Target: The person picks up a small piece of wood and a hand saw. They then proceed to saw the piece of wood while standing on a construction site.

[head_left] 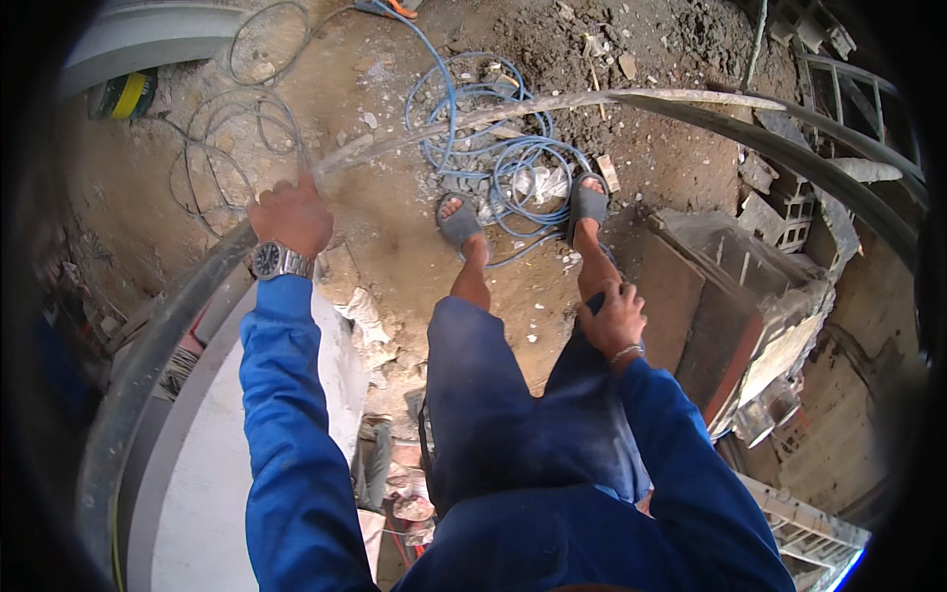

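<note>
My left hand (294, 215), with a steel watch at its wrist, is closed around a long, dirty grey pipe (143, 367). One length of this pipe runs down past my left arm; a paler stretch arcs away from the hand toward the far right. Whether it is stiff or flexible I cannot tell. Over my right knee lies my right hand (616, 324), a thin bracelet at its wrist. Its fingers are apart and bent over the dark shorts (498, 395), with nothing seen in them.
Coils of blue hose (528, 163) lie around my sandalled feet, and a thin dark cable (197, 148) loops at the left. A large box-shaped block (725, 306) stands on the right by broken hollow blocks (794, 217). A pale slab (222, 444) lies under my left arm.
</note>
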{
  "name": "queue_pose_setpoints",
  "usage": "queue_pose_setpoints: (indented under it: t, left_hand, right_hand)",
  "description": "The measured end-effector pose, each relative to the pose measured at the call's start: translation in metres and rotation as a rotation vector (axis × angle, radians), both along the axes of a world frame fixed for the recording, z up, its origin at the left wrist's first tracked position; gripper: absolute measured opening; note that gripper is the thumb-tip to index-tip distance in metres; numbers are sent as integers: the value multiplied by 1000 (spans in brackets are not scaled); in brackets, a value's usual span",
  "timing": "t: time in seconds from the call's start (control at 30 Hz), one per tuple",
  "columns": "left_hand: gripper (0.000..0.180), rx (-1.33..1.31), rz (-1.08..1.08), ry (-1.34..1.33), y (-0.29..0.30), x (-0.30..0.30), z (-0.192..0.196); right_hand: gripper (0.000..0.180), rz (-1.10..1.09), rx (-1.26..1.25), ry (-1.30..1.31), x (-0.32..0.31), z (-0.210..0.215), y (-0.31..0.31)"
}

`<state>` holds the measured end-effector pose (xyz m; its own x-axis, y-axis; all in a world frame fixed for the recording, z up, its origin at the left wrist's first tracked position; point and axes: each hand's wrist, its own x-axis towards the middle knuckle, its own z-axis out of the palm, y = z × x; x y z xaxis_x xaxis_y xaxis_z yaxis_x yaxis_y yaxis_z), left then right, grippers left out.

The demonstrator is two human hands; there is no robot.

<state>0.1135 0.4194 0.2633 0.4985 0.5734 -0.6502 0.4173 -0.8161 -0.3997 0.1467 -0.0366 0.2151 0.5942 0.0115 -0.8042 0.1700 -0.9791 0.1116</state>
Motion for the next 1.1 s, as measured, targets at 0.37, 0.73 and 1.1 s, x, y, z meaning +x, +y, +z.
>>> queue_pose_setpoints:
  t: [0.37,0.73,1.1]
  left_hand:
    - [21,24,-163,46,79,-54,-46]
    - [18,107,109,83,69,-39,-52]
    - [19,33,191,96,71,-32,-51]
  right_hand:
    - [52,-695,580,39,16,-32,18]
    - [43,-682,628,302,45,-43,63]
    - [38,-529,599,202,124,-43,117]
